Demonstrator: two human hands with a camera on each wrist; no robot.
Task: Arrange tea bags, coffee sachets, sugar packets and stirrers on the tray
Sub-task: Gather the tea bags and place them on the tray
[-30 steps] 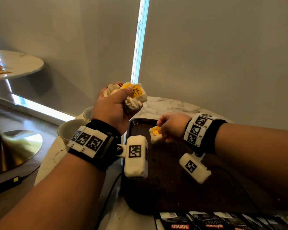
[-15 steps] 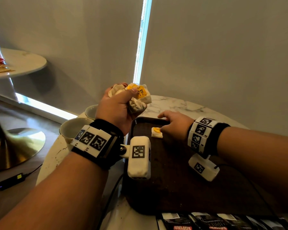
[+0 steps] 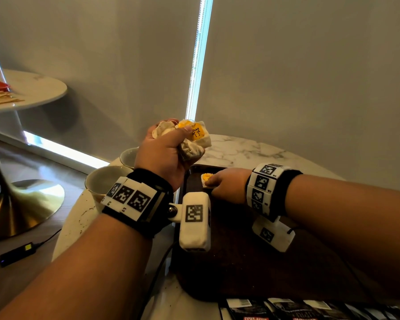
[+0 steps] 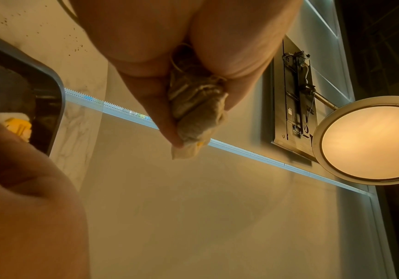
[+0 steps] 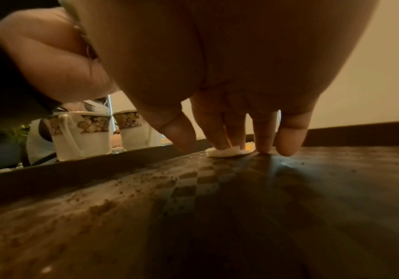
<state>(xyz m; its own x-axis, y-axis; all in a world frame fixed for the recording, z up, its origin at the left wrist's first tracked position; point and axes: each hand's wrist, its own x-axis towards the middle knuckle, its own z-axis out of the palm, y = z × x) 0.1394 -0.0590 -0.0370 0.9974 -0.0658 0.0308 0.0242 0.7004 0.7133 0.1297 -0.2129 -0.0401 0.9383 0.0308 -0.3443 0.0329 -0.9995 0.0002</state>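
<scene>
Left grip (image 3: 164, 155) was clamped round a bunch of tea bags (image 3: 189, 139) above the counter (image 3: 240, 151); my right grip (image 3: 229, 185), fingers straight, pressed one tea bag (image 3: 206, 177) onto the tray (image 3: 240, 269) at its far left corner.

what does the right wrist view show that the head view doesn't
Only the right wrist view shows the patterned bands and handle on the cups and crumbs on the tray. Only the head view shows the left hand gripping a bundle of tea bags, and coffee sachets at the near edge. Both show the right hand with straight fingers on one tea bag.
</scene>
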